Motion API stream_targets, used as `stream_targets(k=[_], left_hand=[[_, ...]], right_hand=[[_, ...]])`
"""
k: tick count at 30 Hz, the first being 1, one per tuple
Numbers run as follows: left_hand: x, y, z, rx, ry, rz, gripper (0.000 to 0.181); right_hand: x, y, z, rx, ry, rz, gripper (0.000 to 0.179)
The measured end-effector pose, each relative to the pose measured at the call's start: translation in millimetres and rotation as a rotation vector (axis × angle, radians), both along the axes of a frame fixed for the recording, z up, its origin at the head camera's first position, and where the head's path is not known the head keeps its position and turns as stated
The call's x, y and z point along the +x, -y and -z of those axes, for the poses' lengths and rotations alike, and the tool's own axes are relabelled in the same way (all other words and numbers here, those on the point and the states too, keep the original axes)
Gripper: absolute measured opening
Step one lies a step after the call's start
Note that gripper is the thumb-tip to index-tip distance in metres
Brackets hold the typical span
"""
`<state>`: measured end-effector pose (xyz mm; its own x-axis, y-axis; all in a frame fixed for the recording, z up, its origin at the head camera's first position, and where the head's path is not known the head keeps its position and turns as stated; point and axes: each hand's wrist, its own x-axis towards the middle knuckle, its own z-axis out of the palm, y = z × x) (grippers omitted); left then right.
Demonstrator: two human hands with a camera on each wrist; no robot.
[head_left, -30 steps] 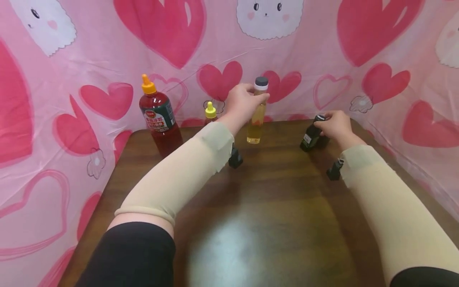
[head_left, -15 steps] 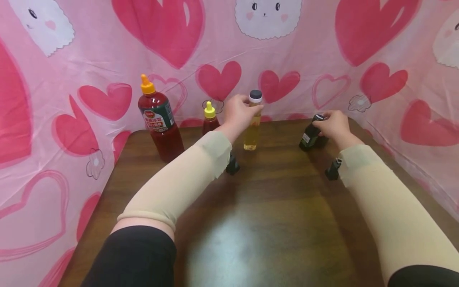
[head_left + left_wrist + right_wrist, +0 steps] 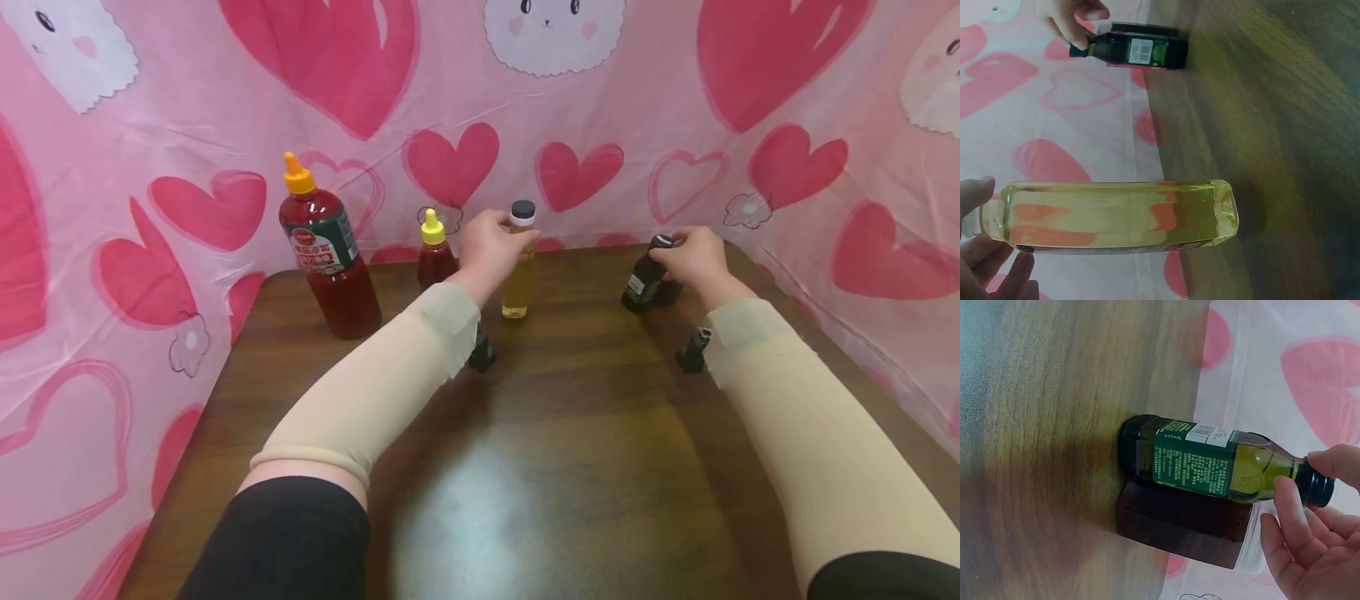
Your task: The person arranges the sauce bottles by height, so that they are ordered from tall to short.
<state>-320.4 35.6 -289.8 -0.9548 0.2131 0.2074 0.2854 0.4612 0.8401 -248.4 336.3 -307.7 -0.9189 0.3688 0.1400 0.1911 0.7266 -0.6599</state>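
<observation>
My left hand pinches the neck of a clear, squarish bottle of pale yellow liquid with a dark cap. It is upright, its base right at the tabletop in the head view. Over at the right, my right hand grips a dark green glass bottle by its neck and black cap. A green label with a barcode faces the right wrist camera. Close beside that bottle is a square bottle of dark brown contents with a whitish collar, largely hidden behind it in the head view.
A large red sauce bottle with an orange nozzle cap stands at the left. Nearer the middle is a smaller red bottle with a yellow nozzle, partly behind my left arm. A pink heart-print cloth hangs behind the wooden table.
My left hand has brought the yellow-liquid bottle down and slightly left, nearer to me. The right hand keeps its grip on the green bottle, and the head view has shifted slightly.
</observation>
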Motion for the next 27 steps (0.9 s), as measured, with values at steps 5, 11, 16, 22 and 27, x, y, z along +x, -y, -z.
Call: stream_targets(k=[5,11,16,22,27], left_hand=[[-2.5,-1.1,3.0,-0.013,-0.011,-0.012,0.041],[-3.0,-3.2,8.9,-0.044,-0.033,-0.034,0.039],[-3.4,-3.0,13.3,-0.049,-0.042,-0.037,0.04],[-3.6,-2.4,15.9,-0.02,0.007,-0.034,0.039],[-6.0,-0.8,19.3,0.01,0.014,-0.034,0.037]], right_hand=[[-0.5,-1,-0.2,-0.012,0.007,0.005,0.043],[-1.8,-1,1.5,-0.03,0.008,0.014,0.044],[-2.0,0,2.9,-0.03,0.006,0.018,0.044],[-0.2,2,1.7,-0.027,0.002,0.02,0.042],[0.1,3,1.3,-0.028,0.004,0.023,0.043]])
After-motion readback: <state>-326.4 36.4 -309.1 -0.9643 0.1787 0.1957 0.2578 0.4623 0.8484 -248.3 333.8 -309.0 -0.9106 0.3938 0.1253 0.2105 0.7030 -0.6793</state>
